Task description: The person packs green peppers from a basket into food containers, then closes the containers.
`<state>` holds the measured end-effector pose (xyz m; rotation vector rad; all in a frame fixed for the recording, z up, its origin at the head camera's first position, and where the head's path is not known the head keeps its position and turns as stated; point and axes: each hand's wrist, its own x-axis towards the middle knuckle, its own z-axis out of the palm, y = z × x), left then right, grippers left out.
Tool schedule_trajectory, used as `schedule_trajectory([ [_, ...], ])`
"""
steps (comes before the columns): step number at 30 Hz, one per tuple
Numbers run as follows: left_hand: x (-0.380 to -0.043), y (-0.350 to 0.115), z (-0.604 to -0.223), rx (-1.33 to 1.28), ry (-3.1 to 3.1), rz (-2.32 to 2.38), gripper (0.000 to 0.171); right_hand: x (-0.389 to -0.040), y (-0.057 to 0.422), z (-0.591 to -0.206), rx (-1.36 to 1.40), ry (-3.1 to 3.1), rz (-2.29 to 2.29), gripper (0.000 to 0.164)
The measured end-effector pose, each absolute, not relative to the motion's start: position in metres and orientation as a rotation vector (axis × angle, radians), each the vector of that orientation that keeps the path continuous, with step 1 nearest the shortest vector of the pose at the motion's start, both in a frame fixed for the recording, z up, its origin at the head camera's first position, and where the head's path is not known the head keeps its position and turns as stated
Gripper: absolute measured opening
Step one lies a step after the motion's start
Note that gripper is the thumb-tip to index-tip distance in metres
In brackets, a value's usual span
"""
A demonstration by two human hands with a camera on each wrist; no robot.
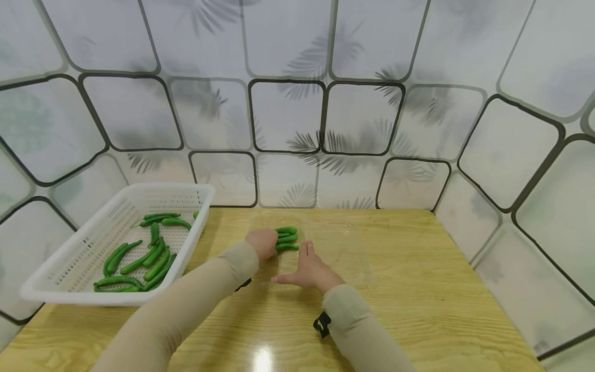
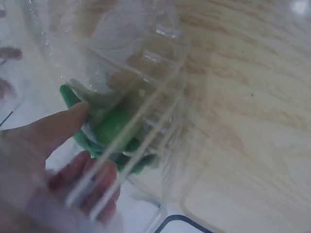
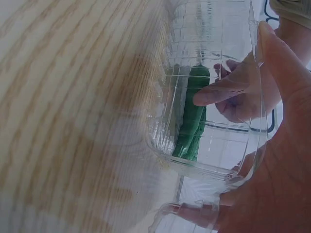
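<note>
A clear plastic clamshell box (image 1: 341, 253) lies unfolded on the table, and several green chili peppers (image 1: 288, 238) lie side by side in its left half. My left hand (image 1: 262, 244) reaches into that half and holds peppers at their left ends. In the left wrist view the thumb (image 2: 73, 119) lies against a pepper, with the other fingers curled beside the bunch. My right hand (image 1: 313, 268) spreads over the box's front, fingers straight and thumb stretched out to the left. In the right wrist view its thumb (image 3: 269, 46) touches the clear rim.
A white perforated plastic basket (image 1: 34, 292) stands at the left of the wooden table (image 1: 437, 310), with loose green chili peppers (image 1: 158, 258) inside. Patterned cloth walls (image 1: 288, 119) rise behind the table and on both sides.
</note>
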<state>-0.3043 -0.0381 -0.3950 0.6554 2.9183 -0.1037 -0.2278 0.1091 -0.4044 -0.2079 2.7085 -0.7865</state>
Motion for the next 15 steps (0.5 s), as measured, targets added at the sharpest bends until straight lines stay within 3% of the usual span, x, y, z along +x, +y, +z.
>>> schedule_trajectory([
  [8, -0.306, -0.058, -0.370, 0.702, 2.956, -0.055, 0.021, -0.229, 0.108, -0.408, -0.205, 2.720, -0.795, 0.123],
  [15, -0.297, -0.088, -0.319, 0.702, 2.990, 0.022, 0.022, -0.231, 0.108, -0.410, -0.197, 2.710, -0.808, 0.122],
])
